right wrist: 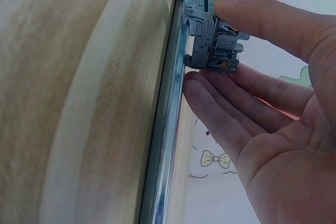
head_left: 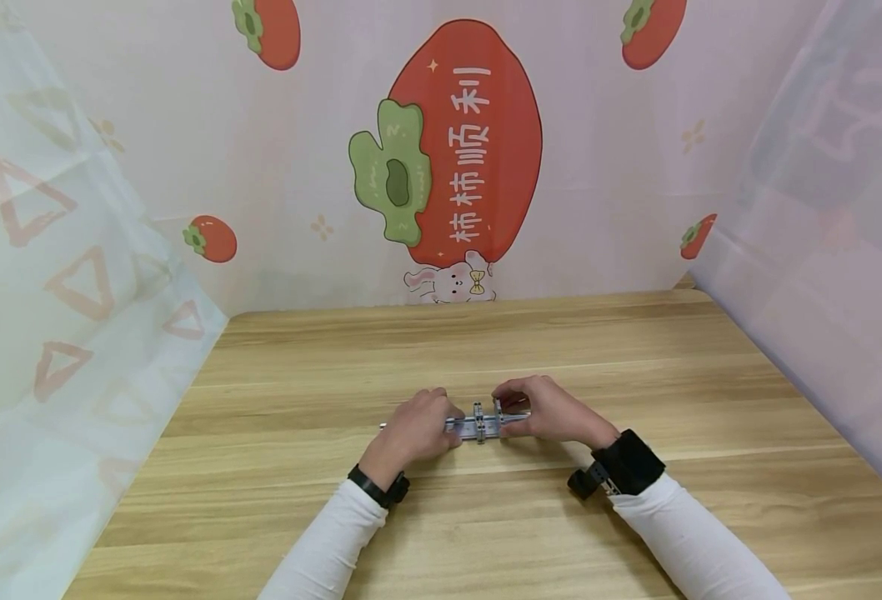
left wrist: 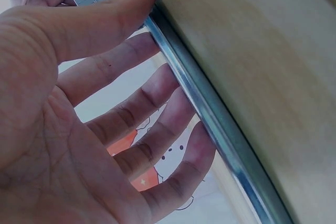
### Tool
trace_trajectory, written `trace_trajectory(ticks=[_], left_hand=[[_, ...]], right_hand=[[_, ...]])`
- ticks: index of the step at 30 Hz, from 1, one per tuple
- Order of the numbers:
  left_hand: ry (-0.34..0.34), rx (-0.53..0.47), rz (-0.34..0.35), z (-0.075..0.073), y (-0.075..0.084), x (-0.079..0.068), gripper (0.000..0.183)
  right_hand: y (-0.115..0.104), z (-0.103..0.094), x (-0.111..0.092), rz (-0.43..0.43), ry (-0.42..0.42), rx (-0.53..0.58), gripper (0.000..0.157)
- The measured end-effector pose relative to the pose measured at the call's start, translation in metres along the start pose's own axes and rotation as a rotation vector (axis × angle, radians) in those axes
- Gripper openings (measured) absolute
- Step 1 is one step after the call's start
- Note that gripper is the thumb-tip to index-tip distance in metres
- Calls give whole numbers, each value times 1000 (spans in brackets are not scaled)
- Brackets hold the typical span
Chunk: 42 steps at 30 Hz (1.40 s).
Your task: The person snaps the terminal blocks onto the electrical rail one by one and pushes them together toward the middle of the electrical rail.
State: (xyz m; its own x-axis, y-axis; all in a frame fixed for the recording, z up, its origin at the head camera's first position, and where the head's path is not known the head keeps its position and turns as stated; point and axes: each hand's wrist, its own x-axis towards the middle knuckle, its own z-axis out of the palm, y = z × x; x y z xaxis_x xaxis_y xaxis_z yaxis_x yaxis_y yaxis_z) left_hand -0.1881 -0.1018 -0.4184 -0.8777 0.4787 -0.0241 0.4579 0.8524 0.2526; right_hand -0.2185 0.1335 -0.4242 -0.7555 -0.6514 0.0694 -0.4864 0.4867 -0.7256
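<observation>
A slotted metal DIN rail (head_left: 467,429) lies on the wooden table with its length running left to right. Grey terminal blocks (head_left: 478,422) sit across the rail between the two hands. My left hand (head_left: 417,425) grips the rail left of the blocks, thumb on the near edge and fingertips along the far one. At the right, my right hand (head_left: 549,410) pinches a grey terminal block (right wrist: 215,51) standing on the rail, with the thumb against its side. In the right wrist view, the lower fingers reach beneath that block, close to the rail.
The wooden table (head_left: 298,517) stretches around the rail on all sides. A white cloth (head_left: 598,167) printed with persimmons hangs behind it, with further printed cloths at left and right. Dark straps with cameras (head_left: 628,462) sit on both wrists.
</observation>
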Motion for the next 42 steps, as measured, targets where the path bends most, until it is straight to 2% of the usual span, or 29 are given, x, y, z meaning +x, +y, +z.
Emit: trace_trajectory(ticks=[30,37,42], left_hand=[[0,-4,-4,-1,2,-1,32],[15,3,22,0,1,-1,33],[16,6,28,0,0,-1,33]], right_hand=[[-2,1,-1,-7,-1,-40,48],[-1,1,-1,-19,3,-66,50],[-2,1,-1,5,1,-85,52]])
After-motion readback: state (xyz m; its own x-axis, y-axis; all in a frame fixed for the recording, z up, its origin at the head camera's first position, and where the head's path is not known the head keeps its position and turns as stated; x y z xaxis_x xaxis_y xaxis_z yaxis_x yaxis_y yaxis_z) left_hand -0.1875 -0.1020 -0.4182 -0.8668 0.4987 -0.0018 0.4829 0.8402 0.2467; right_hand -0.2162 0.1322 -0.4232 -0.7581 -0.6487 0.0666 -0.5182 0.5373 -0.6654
